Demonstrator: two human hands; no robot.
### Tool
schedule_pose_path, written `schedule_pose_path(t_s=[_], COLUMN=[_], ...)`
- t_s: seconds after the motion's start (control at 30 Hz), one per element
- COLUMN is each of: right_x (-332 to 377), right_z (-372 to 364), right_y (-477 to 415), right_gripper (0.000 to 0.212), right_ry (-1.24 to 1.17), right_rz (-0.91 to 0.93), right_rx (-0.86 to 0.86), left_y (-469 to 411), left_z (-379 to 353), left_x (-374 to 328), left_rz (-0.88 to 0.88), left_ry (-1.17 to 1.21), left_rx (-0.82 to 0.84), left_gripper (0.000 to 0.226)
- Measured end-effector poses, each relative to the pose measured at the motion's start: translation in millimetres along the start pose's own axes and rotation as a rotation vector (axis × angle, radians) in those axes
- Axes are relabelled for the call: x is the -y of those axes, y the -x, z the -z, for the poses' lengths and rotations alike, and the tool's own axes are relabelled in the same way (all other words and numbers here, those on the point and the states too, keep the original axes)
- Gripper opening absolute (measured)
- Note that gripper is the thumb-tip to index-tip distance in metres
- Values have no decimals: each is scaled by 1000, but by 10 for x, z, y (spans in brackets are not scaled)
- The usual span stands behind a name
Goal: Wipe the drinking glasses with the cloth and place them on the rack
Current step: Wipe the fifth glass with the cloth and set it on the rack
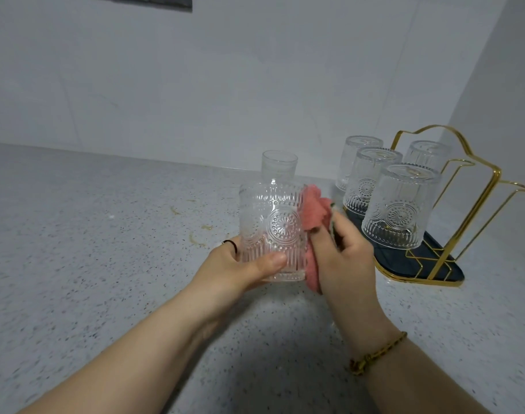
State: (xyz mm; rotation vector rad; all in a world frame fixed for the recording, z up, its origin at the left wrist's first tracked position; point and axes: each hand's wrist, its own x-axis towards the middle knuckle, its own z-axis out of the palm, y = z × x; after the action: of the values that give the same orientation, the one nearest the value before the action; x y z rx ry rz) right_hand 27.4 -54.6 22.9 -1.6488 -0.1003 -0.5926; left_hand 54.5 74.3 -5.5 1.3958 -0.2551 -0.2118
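Observation:
My left hand (pixel 240 265) grips an embossed clear drinking glass (pixel 271 225), held above the counter at centre. My right hand (pixel 344 258) holds a pink cloth (pixel 404 212) pressed against the glass's right side. Another clear glass (pixel 279 165) stands on the counter just behind the held one. To the right, a gold wire rack (pixel 476 204) on a dark tray (pixel 434 271) carries several glasses upside down; the nearest one (pixel 400 207) is at the front.
The speckled grey countertop (pixel 91 234) stretches left and toward me, with a few yellowish smears (pixel 195 239) left of the held glass. A pale wall runs behind, and a side wall closes in right of the rack.

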Motion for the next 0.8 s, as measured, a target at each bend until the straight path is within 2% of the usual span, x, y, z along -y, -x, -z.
schedule_pose_path(t_s=[0.07, 0.13, 0.17, 0.23, 0.3, 0.37, 0.43, 0.5, 0.6, 0.67, 0.73, 0.8], right_x=[9, -24, -51, -103, -111, -59, -45, -57, -26, -21, -53, -100], right_z=[21, 6, -13, -47, -64, -77, -52, -17, 16, -2, -27, -38], right_y=[-20, -23, -14, 12, 44, 68, 50, 15, -10, -5, 11, 17], right_gripper=[23, 21, 21, 21, 18, 17, 35, 39, 21, 20, 18, 17], right_ry=[-101, -74, -15, 78, 142, 155, 152, 178, 53, -17, 12, 21], right_rz=[-116, -160, -148, -106, -27, 77, 186, 232, 68, -64, -115, -135], right_rx=[20, 84, 122, 178, 222, 229, 153, 76, 69, 133, 197, 197], left_y=[9, -11, -24, -51, -76, -68, -43, -29, -23, -31, -37, -47], left_z=[-14, -8, 16, 63, 101, 104, 71, 41, 33, 51, 84, 107], left_x=[-13, -43, -55, -75, -81, -72, -57, -35, -25, -22, -13, -30], left_rz=[-34, -45, -36, -10, 12, 5, -17, -27, -44, -30, -3, 10], left_ry=[80, 140, 176, 268, 295, 239, 149, 123, 165, 240, 292, 225], left_rx=[29, -45, -106, -201, -225, -181, -92, -35, -18, -50, -95, -116], left_gripper=[61, 70, 69, 52, 40, 42, 54, 58, 62, 53, 44, 52])
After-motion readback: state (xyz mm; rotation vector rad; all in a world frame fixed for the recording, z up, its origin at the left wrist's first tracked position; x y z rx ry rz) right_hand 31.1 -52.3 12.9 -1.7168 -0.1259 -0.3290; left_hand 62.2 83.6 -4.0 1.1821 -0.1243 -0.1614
